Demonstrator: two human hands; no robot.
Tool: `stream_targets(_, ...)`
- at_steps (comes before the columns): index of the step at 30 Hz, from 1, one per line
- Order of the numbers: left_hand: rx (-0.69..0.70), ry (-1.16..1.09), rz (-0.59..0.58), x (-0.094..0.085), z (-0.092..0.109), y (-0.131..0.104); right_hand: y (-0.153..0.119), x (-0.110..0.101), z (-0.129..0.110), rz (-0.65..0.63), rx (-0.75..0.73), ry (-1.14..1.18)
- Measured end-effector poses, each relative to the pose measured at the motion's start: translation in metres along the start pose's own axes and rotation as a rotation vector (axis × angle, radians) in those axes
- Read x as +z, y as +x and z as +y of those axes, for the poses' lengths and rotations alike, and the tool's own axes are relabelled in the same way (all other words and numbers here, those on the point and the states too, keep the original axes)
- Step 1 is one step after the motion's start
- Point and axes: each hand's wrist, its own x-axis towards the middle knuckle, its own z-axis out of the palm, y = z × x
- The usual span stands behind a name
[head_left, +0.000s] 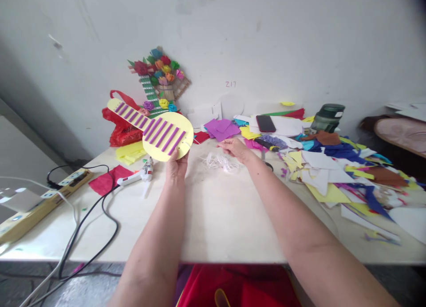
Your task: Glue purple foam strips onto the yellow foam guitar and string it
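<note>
My left hand (177,166) grips the lower edge of a yellow guitar-shaped cutout (159,152), thumb on its front. Purple strips cross its body and neck, and small dark dots mark the neck's end and the lower body. The cutout is held up and tilted, its neck pointing to the upper left. My right hand (235,149) is closed in a pinch just above a loose tangle of white string (222,163) on the table. What lies between those fingertips is too fine to make out. A white glue gun (138,177) rests left of my left hand.
Paper scraps (328,171) pile up at the right, near a dark green bottle (328,118). A phone (266,123) lies at the back. Paper flowers (163,69) lean against the wall. Cords run from a power strip (43,205) along the left edge.
</note>
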Motion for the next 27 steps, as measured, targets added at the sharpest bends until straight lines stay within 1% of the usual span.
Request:
stream_targets(4, -0.02, 0.006, -0.032, 0.0, -0.001, -0.001, 0.002, 0.037, 0.007, -0.08, -0.011, 0.027)
stream_targets(6, -0.036, 0.002, -0.043, -0.001, -0.001, -0.001, 0.003, 0.049, 0.012, -0.12, 0.003, 0.027)
stream_targets(7, -0.042, -0.004, -0.042, -0.001, -0.001, -0.001, 0.004, 0.051, 0.014, -0.152, 0.036, 0.011)
stream_targets(8, -0.044, -0.009, -0.034, -0.001, -0.001, 0.0, 0.003, 0.05, 0.013, -0.204, 0.078, -0.014)
stream_targets(10, -0.033, -0.018, -0.001, -0.001, -0.001, 0.001, 0.0, 0.039, 0.004, -0.408, 0.151, -0.078)
stream_targets(12, -0.012, -0.023, 0.031, 0.0, 0.0, 0.001, -0.008, 0.02, -0.014, -0.601, 0.125, -0.133)
stream_targets(13, -0.004, -0.025, 0.041, 0.0, 0.0, 0.001, -0.014, 0.01, -0.027, -0.65, 0.096, -0.16)
stream_targets(14, 0.0, -0.025, 0.046, 0.0, -0.001, 0.001, -0.02, 0.0, -0.04, -0.664, 0.053, -0.184)
stream_targets(16, -0.002, -0.019, 0.054, 0.0, -0.002, 0.001, -0.035, -0.016, -0.067, -0.599, -0.016, -0.247)
stream_targets(18, -0.004, -0.014, 0.064, -0.001, -0.002, 0.002, -0.05, -0.024, -0.089, -0.526, -0.047, -0.301)
stream_targets(20, -0.006, -0.023, 0.071, -0.002, -0.002, 0.002, -0.061, -0.026, -0.102, -0.443, -0.09, -0.327)
stream_targets(21, -0.008, -0.029, 0.073, -0.002, -0.002, 0.002, -0.064, -0.026, -0.105, -0.398, -0.115, -0.333)
stream_targets(22, -0.012, -0.031, 0.072, -0.003, -0.002, 0.002, -0.064, -0.025, -0.105, -0.353, -0.139, -0.335)
stream_targets(24, -0.023, -0.021, 0.079, -0.003, -0.001, 0.002, -0.057, -0.023, -0.098, -0.25, -0.183, -0.33)
stream_targets(27, -0.035, -0.003, 0.103, -0.003, -0.001, 0.002, -0.033, -0.02, -0.073, -0.056, -0.218, -0.307)
